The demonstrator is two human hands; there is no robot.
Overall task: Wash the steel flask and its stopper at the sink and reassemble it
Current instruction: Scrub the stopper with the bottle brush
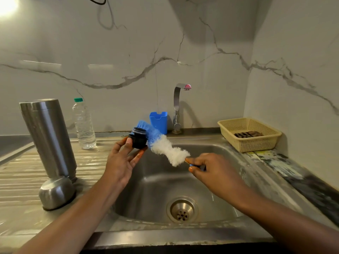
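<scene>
Over sink (161, 186), catching drips: left hand (120, 163) fingers (129, 142) pinch stopper (138, 139); right hand (212, 170) fingers (193, 169) grip brush (165, 146), bristles on stopper. Flask (48, 138) left of sink, probably draining.

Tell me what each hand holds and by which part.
Left hand: black plastic stopper, pinched by its sides. Right hand: blue-and-white bristle bottle brush, gripped by its handle end.

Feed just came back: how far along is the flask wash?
Steel flask stands mouth-down on the drainboard beside its steel cup, seemingly washed. Left hand holds the black stopper; right hand holds the bottle brush against it. Remaining: rinse, reassemble.
</scene>
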